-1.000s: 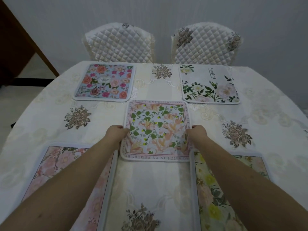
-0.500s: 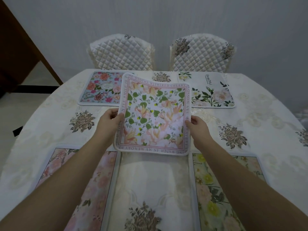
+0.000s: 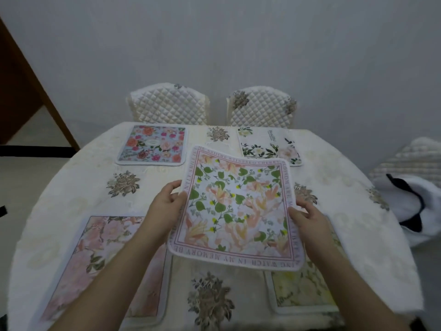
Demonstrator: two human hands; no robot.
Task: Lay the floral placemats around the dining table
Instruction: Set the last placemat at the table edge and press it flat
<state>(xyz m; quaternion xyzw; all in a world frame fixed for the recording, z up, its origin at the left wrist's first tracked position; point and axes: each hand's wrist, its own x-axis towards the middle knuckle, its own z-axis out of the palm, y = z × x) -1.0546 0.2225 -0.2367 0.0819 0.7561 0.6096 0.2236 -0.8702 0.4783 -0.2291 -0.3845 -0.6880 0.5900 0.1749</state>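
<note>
Cream tablecloth (image 3: 78,187) covered the dining table. Above its middle, the left hand (image 3: 164,204) and right hand (image 3: 307,218) pinched the bordered placemat (image 3: 236,209) by opposite edges, tilted; it might sag or land crooked.

Peach-and-green floral placemat (image 3: 236,209) with a lettered pink border is up off the table, tilted toward the camera, pinched at its left and right edges.
</note>
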